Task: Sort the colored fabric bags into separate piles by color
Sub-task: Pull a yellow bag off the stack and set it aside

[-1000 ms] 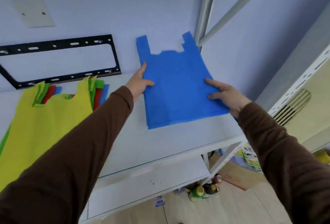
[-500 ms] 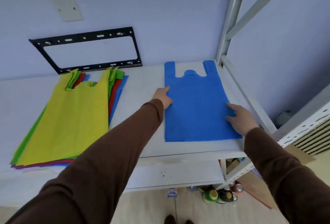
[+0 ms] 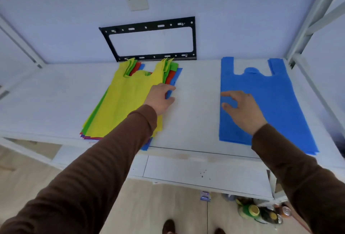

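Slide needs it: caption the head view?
Left hand reaches the mixed stack; right hand hovers over blue pile.

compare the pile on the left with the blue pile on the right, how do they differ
The mixed pile has a yellow bag on top, with green, red and blue edges fanning out beneath; the blue pile shows only blue. The left hand rests on the mixed pile's right edge; the right hand is over the blue pile's left edge. Both lie flat on the white shelf, handles toward the wall.
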`<state>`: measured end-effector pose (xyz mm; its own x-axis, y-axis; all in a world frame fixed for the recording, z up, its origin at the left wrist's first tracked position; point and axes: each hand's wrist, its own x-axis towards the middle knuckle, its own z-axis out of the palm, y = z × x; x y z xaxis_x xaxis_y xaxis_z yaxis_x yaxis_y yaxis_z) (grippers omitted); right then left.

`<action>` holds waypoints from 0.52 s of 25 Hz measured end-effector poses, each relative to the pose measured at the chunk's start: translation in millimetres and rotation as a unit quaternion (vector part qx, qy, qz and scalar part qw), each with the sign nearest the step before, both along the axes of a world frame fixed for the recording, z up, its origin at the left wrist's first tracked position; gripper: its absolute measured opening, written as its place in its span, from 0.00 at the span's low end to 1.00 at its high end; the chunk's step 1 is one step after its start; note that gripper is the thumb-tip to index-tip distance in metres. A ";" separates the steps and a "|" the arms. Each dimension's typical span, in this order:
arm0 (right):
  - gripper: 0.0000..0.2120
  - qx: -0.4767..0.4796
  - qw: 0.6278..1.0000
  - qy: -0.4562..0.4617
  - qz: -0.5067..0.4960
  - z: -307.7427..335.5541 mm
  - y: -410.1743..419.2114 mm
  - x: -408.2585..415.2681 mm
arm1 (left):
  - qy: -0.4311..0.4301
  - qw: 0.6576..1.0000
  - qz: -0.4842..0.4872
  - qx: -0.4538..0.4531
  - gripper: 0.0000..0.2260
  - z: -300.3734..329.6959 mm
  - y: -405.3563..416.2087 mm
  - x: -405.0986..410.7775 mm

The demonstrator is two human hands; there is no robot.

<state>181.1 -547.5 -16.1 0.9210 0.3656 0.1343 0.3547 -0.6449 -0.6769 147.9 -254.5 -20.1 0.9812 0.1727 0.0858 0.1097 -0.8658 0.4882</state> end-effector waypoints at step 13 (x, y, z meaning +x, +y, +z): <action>0.34 -0.094 0.988 0.099 -0.074 -13.6 215.5 -80.7 | 0.105 0.984 0.143 -0.019 0.24 -16.6 249.4 -99.9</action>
